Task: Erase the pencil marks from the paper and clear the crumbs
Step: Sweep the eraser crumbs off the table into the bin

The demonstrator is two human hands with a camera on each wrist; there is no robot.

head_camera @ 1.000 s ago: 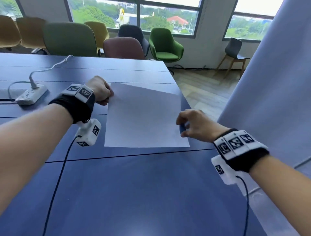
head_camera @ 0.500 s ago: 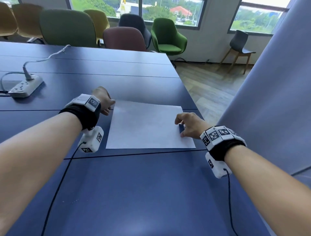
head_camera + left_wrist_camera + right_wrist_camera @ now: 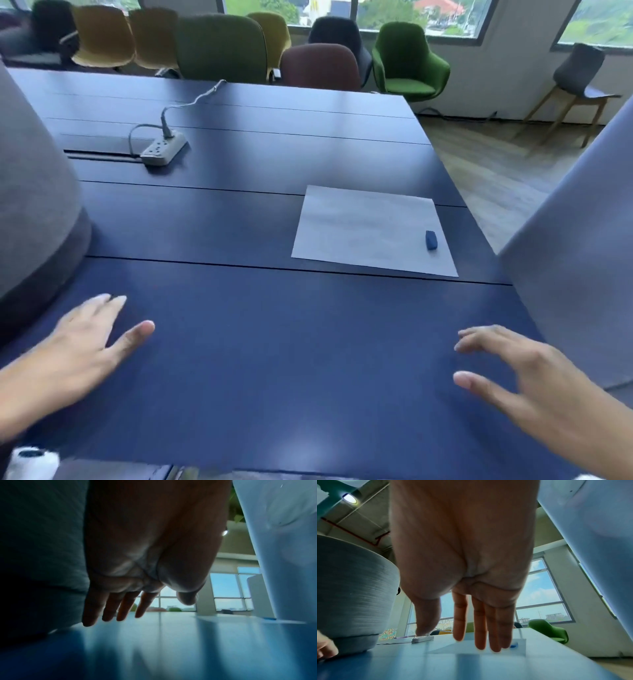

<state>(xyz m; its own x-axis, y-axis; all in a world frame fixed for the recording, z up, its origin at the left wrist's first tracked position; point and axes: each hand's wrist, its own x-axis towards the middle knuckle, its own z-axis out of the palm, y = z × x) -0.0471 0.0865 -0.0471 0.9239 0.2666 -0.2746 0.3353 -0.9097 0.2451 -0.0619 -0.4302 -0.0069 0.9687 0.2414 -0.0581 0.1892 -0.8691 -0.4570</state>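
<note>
**Both hands free, eraser left on the paper**

Left hand (image 3: 80, 346) and right hand (image 3: 534, 387) hover over the near part of the table (image 3: 274, 359), well apart from each other, palms down. Fingers on each are spread and nearly straight, and neither hand holds anything. From the left wrist view the left hand (image 3: 137, 561) hangs just above the blue surface with its fingers (image 3: 109, 605) separated; the right wrist view shows the right hand (image 3: 467, 561) the same way, fingers (image 3: 479, 626) pointing ahead toward the sheet.

Beyond the right hand, well clear of its fingertips, the paper (image 3: 366, 229) lies flat on the table. No pencil marks or crumbs can be made out on it. A small blue eraser (image 3: 431, 240) rests on the paper near its right edge, touched by neither hand; it also shows as a blue spot (image 3: 514, 645) past the right fingertips.

Far ahead of the left hand sits a power strip (image 3: 164, 149) with its cable. A grey chair back (image 3: 30, 192) stands just left of the left hand, a pale blue one (image 3: 579, 267) right of the right hand
</note>
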